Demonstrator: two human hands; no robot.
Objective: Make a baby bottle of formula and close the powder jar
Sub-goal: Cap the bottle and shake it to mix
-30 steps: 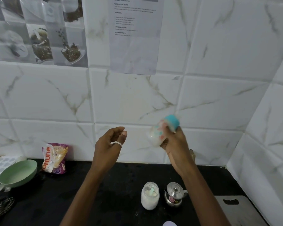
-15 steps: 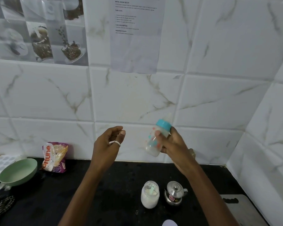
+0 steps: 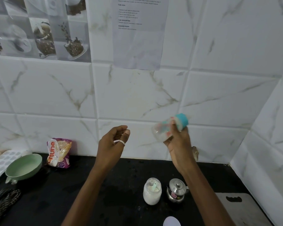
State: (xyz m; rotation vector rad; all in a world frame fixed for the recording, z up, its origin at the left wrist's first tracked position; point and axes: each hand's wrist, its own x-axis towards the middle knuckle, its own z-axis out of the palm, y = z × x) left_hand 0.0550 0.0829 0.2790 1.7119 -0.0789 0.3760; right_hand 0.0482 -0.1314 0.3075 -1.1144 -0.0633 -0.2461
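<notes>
teal-capped and motion-blurred, the baby bottle point(image 3: 167, 128) is gripped in the right hand point(image 3: 178, 144), held up in front of the marble-look tiled wall point(image 3: 137, 95), tilted with its cap up and to the right. the fingers wrap round its body; what looks like milky liquid sits inside, though the blur makes that uncertain. the left hand point(image 3: 112, 142) hangs in the air with nothing in it, fingers loosely curled, a ring point(image 3: 121, 142) on one. down on the black counter point(image 3: 72, 193) the powder jar point(image 3: 152, 191) stands with no lid on, a pale scoop inside, just beside a small steel pot point(image 3: 176, 190). a green bowl point(image 3: 24, 166) sits far left.
</notes>
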